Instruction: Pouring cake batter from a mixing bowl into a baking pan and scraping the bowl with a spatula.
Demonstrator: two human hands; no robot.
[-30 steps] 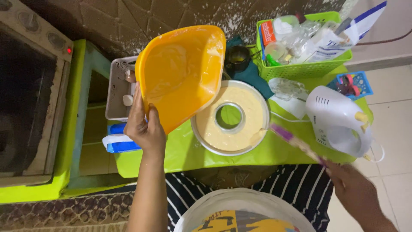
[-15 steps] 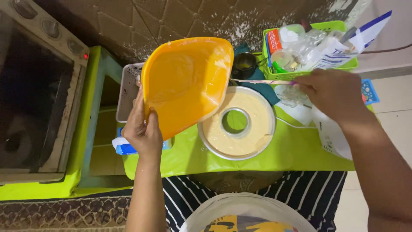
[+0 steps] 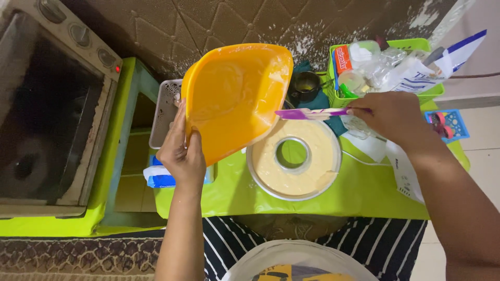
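Orange plastic mixing bowl (image 3: 234,99) is gripped at its rim by the left hand (image 3: 179,153), tilted over the round metal ring-shaped cake tin (image 3: 294,158) of pale batter. Right hand (image 3: 390,117) is closed on a purple spatula (image 3: 310,113) held level at the bowl's edge, above the green worktop (image 3: 234,192).

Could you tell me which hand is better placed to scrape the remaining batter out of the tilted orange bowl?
The right hand: it already holds the purple spatula, whose blade sits at the orange bowl rim above the ring pan. The left hand is busy gripping the bowl.
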